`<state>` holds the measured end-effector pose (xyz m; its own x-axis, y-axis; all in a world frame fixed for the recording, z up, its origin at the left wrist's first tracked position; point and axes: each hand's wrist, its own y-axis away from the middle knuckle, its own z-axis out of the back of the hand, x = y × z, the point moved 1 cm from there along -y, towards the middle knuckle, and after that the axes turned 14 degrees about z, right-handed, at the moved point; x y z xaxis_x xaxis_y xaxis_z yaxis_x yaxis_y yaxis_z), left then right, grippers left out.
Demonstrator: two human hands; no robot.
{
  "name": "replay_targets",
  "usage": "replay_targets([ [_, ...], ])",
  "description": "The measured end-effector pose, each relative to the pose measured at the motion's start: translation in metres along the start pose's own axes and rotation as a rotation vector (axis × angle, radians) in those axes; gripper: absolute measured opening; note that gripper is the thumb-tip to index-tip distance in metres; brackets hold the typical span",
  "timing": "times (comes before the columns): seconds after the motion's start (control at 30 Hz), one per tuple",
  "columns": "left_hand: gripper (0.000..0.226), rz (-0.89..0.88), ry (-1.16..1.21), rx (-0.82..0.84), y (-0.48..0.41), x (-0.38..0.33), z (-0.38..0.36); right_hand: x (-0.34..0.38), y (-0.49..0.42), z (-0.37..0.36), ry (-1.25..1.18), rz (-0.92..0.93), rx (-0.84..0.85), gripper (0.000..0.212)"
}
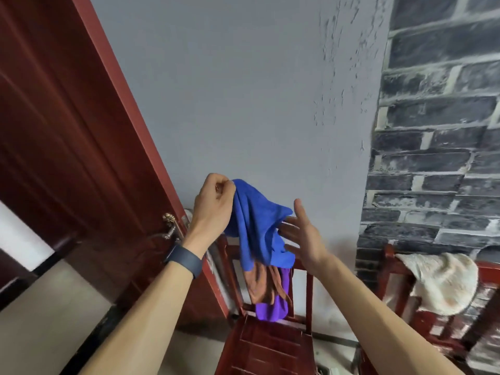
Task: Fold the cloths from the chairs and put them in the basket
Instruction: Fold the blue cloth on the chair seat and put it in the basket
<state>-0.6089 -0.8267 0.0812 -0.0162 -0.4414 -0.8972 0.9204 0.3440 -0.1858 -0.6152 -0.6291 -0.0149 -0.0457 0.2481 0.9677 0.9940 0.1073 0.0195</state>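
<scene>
Blue cloth [254,226] mid-frame, hanging in air above red chair [267,345]; top corner pinched in left hand [213,204], fingers curled tight round it; dark band on left wrist. Right hand [303,234] just right of cloth, fingers straight and spread, tips touching fabric edge, holding nothing. Brown cloth [263,285] and purple cloth [273,307] draped over chair back below. Whitish cloth [443,282] on second chair [400,301], lower right. Red door [67,131] left; brick-pattern wall [438,131] right
</scene>
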Motion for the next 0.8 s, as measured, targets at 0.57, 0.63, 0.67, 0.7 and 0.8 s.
replay_targets([
  [0.57, 0.041, 1.373, 0.662, 0.467, 0.214, 0.189, -0.046, 0.014, 0.108, -0.027, -0.053, -0.015, 0.167, 0.021],
  [0.63, 0.039, 1.428, 0.710, 0.588, 0.221, 0.199, -0.057, 0.013, 0.120, -0.022, -0.111, -0.019, 0.161, 0.015],
  [0.67, 0.036, 1.431, 0.705, 0.629, 0.222, 0.203, -0.062, 0.011, 0.126, -0.018, -0.126, -0.021, 0.147, 0.011],
  [0.7, 0.032, 1.415, 0.694, 0.656, 0.220, 0.205, -0.066, 0.008, 0.131, -0.013, -0.142, -0.021, 0.139, 0.008],
  [0.8, 0.017, 1.314, 0.577, 0.626, 0.210, 0.210, -0.069, -0.006, 0.144, 0.013, -0.174, -0.034, 0.053, 0.013],
])
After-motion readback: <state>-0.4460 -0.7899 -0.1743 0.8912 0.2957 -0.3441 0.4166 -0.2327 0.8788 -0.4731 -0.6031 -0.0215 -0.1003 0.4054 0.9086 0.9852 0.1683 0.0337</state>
